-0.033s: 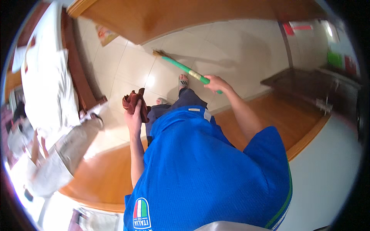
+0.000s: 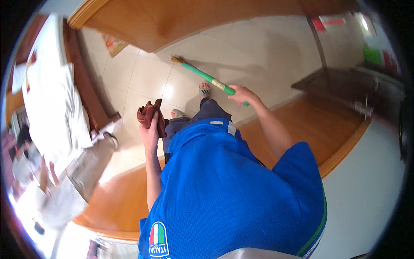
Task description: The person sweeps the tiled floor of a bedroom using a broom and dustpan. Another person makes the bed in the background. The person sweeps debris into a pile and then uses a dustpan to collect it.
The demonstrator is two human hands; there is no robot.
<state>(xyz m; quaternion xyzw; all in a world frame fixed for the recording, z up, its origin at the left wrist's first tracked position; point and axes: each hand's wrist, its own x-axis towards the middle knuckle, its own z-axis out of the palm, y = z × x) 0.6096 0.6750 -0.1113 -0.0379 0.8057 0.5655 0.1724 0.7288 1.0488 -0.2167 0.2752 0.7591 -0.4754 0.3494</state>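
In my right hand (image 2: 242,95) is the upper end of a green-handled broom (image 2: 203,76), the fingers wrapped round it. A pale yellow band circles the handle below my grip. The broom slants away to the far left, and its straw-coloured bristles (image 2: 176,59) are down at the tiled floor (image 2: 146,73). My left hand (image 2: 149,134) grips a crumpled dark-brown cloth (image 2: 148,115) in front of my left hip; the cloth hides part of the fingers. Broom and cloth are well apart.
A wooden panel (image 2: 194,17) crosses the far side. White bedding (image 2: 51,108) lies on a wood-framed bed at left, where another person (image 2: 69,185) reaches toward it. Dark furniture (image 2: 336,86) stands at right. My sandalled foot (image 2: 204,91) is below the broom.
My left foot has shifted slightly to the left and forward. The room's edges have slid a little leftward in the view. Both grips look the same.
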